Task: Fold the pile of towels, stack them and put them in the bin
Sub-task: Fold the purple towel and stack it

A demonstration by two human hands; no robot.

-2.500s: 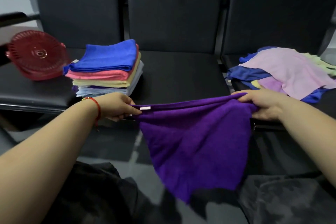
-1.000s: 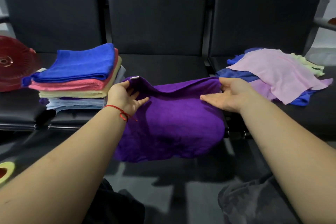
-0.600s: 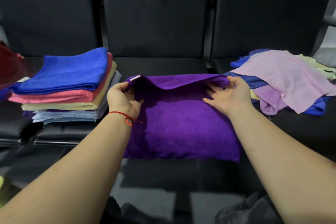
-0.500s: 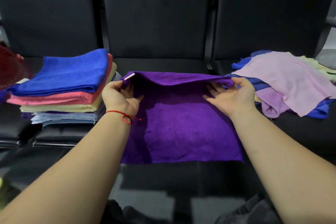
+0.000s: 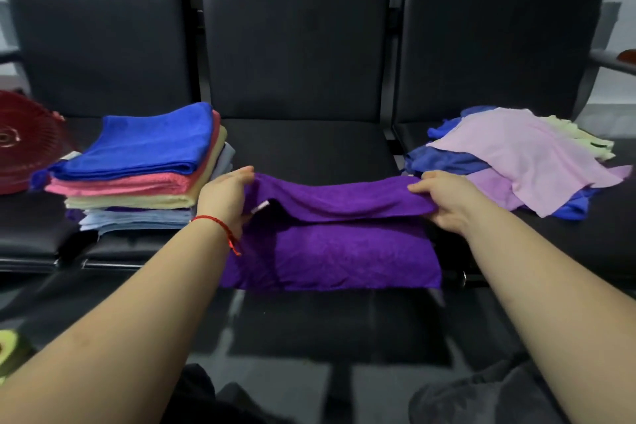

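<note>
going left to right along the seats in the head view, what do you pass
round red plastic basket → stack of folded towels with a blue one on top → left hand → purple towel being folded → right hand → loose pile of unfolded pink, blue and pale yellow towels

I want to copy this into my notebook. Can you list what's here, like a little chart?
left hand: grips the purple towel's left end
right hand: grips its right end
purple towel: on the middle seat, far edge lifted and being folded over
folded stack: left seat, blue towel on top
unfolded pile: right seat, pink towel on top
red basket: far left
</note>
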